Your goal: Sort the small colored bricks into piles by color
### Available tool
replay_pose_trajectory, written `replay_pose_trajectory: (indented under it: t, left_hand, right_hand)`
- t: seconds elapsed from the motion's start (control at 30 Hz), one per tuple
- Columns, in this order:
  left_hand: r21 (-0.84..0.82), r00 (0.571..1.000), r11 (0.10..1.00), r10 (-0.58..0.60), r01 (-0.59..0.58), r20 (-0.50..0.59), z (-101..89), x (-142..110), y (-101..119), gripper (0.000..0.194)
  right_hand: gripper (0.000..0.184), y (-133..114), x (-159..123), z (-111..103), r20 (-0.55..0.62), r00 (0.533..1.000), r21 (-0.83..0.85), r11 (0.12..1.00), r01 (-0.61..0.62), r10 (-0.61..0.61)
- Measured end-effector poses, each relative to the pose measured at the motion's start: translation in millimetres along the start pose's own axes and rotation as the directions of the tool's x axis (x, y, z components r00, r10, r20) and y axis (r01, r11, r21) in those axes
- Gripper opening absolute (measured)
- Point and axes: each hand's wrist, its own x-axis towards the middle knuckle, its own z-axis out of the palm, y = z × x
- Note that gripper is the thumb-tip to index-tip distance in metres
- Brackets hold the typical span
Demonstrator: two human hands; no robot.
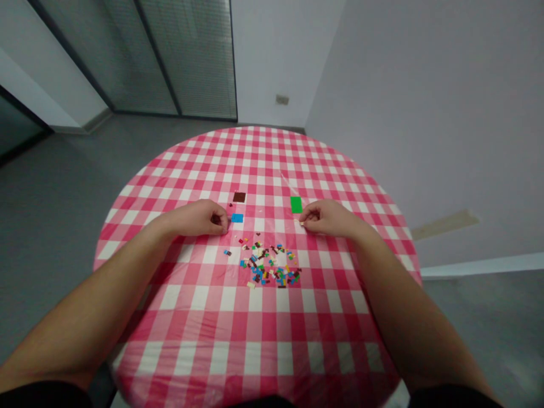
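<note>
My left hand (208, 217) rests on the table with thumb and fingertips brought together, right beside a flat blue plate (237, 218). Whatever its fingertips hold, if anything, is too small to make out. On the other side, my right hand (323, 217) pinches a small whitish building brick (302, 223) just below a green plate (296, 204). A dark brown plate (239, 197) lies beyond the blue one. Between and nearer than the hands, many tiny mixed-colour building bricks (259, 273) are spread in a loose pile.
A red-and-white checked cloth (191, 323) covers the round table. A few stray bricks (228, 253) lie left of the pile. Behind the table stand a white wall (280, 51) with a socket (282, 100) and a glass partition (191, 56).
</note>
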Motion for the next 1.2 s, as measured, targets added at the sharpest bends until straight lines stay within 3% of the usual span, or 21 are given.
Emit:
replay_pose_trajectory:
  t: [0.27, 0.77, 1.03, 1.2]
  left_hand:
    - [0.003, 1.0, 1.0, -0.009, 0.009, 0.0, 0.0, 0.5, -0.1, 0.017]
    - [-0.017, 1.0, 1.0, -0.007, 0.007, 0.005, 0.8, 0.7, -1.8, 0.017]
    - [-0.016, 1.0, 1.0, -0.006, 0.006, 0.002, 0.6, 0.1, -1.5, 0.018]
    - [-0.007, 1.0, 1.0, -0.006, 0.006, 0.0, 0.1, 0.5, 0.5, 0.017]
  right_hand:
    - [0.016, 4.5, 0.1, -2.5, 0.033, 0.999, -0.117, 0.993, -0.026, 0.03]
    - [0.014, 4.3, -1.5, -4.5, 0.07, 0.997, -0.154, 0.988, -0.009, 0.02]
    - [0.014, 1.9, 2.8, 1.3, -0.028, 0.999, -0.147, 0.989, -0.029, 0.025]
    - [0.018, 2.4, 9.5, 11.5, -0.094, 0.993, -0.165, 0.985, 0.06, -0.076]
